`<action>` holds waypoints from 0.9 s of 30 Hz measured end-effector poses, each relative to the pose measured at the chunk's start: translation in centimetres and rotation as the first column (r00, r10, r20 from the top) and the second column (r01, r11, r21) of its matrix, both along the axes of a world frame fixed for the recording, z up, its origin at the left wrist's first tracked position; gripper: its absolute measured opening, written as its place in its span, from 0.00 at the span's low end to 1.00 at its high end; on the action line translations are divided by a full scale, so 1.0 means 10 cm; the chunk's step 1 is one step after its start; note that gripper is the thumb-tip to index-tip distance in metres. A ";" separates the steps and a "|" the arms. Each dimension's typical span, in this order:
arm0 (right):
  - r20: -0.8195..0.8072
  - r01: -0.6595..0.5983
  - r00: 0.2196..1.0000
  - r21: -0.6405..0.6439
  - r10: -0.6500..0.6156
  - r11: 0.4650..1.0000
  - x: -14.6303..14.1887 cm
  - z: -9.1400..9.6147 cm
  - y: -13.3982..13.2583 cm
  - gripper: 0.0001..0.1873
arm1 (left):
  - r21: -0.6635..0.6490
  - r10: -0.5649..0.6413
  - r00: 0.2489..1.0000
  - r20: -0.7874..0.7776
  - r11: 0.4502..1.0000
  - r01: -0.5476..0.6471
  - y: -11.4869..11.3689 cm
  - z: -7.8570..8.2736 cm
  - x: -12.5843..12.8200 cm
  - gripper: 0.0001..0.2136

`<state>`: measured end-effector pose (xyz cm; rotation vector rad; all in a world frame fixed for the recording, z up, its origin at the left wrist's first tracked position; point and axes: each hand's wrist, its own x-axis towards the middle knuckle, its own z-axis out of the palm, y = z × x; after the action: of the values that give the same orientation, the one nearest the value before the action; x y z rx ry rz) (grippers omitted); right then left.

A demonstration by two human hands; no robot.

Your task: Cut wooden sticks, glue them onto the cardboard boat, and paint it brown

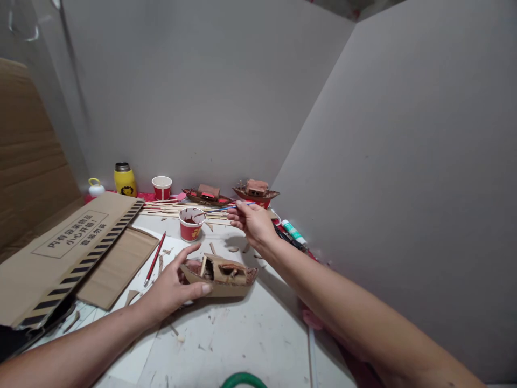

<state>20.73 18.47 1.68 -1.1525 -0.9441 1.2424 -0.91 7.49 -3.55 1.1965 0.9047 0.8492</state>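
My left hand [177, 283] grips the left end of a cardboard model boat [228, 280], its thumb on the near side. Brown paint marks the boat's rim and the edge of its cabin window. Farther back, my right hand [254, 220] pinches a thin blue-handled paintbrush [224, 208] between thumb and fingers. The brush slants down to the left, its tip inside a red and white paper cup [191, 229] that holds reddish-brown paint. Two painted model boats stand by the back wall, a low one [207, 195] and a taller one [256, 191].
Thin wooden sticks [169, 207] lie behind the cup. A large cardboard box [72, 242], a cardboard piece [121, 264] and a red pencil [155, 258] are at left. At the back stand a yellow bottle [125, 180] and another cup [162, 188]. A glue tube [294, 231] lies right.
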 end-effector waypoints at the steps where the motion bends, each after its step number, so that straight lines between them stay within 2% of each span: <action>1: -0.029 0.004 1.000 -0.019 -0.004 1.000 0.02 0.02 -0.01 0.20 | -0.013 0.021 1.000 0.018 1.000 -0.021 0.00 0.00 0.00 0.49; 3: -0.087 0.016 0.996 -0.046 -0.020 0.999 0.08 0.07 -0.08 0.17 | -0.028 0.060 0.996 0.058 0.998 -0.059 0.01 0.00 0.00 0.48; 5: -0.146 0.033 0.988 -0.056 -0.041 0.998 0.16 0.14 -0.20 0.10 | -0.045 0.091 0.992 0.093 0.995 -0.087 0.02 0.01 0.00 0.45; 9: -0.245 0.064 0.967 -0.050 -0.074 0.997 0.36 0.26 -0.60 0.12 | -0.083 0.114 0.985 0.128 0.991 -0.104 0.01 0.04 0.02 0.42; 12: -0.278 0.096 0.955 -0.047 -0.106 0.994 0.48 0.24 -0.94 0.11 | -0.097 0.113 0.985 0.130 0.990 -0.101 0.01 0.06 0.03 0.42; 16: -0.266 0.144 0.953 -0.028 -0.146 0.989 0.57 0.10 -1.27 0.19 | -0.138 0.092 0.983 0.157 0.988 -0.070 0.01 0.08 0.04 0.44; 23: -0.187 0.228 0.960 0.080 -0.210 0.970 0.59 -0.06 -1.45 0.20 | -0.156 0.082 0.990 0.112 0.986 -0.064 -0.04 0.15 0.08 0.45; 27: -0.143 0.217 0.970 0.149 -0.196 0.965 0.57 -0.11 -1.47 0.18 | -0.169 0.075 0.992 0.104 0.984 -0.057 -0.05 0.16 0.09 0.45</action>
<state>26.39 3.74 0.56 -1.0027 -0.7928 1.0369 -0.02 7.04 -1.96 0.9707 0.9112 0.8668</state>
